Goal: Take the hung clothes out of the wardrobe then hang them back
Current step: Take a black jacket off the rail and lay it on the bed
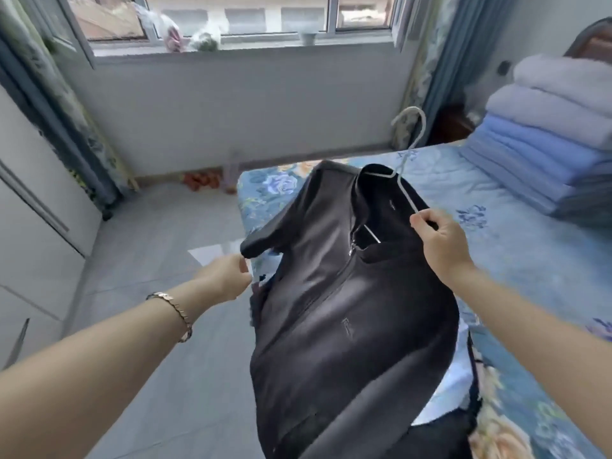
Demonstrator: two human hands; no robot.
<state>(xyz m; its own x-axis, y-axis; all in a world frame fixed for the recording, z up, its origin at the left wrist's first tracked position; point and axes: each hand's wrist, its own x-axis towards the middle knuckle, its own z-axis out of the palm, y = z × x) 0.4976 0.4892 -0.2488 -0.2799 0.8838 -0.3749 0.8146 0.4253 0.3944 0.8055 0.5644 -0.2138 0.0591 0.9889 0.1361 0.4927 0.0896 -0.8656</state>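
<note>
At mid-frame the dark jacket (347, 309) is being held over the bed (516, 246), outside the wardrobe (33, 210) at left. The right hand (440, 240)'s grip is pinching the hanger (405, 193) and the left hand (225, 276)'s the jacket's shoulder. By my judgement, rehanging is remaining.

The bed (496, 207), under a blue flowered quilt, carries a stack of folded blankets (543, 140) along its far right side. Dark cloth (440, 435) lies at its near left edge. On the grey tiled floor (149, 260), blurred orange things (202, 182) sit by the bed's far left corner.
</note>
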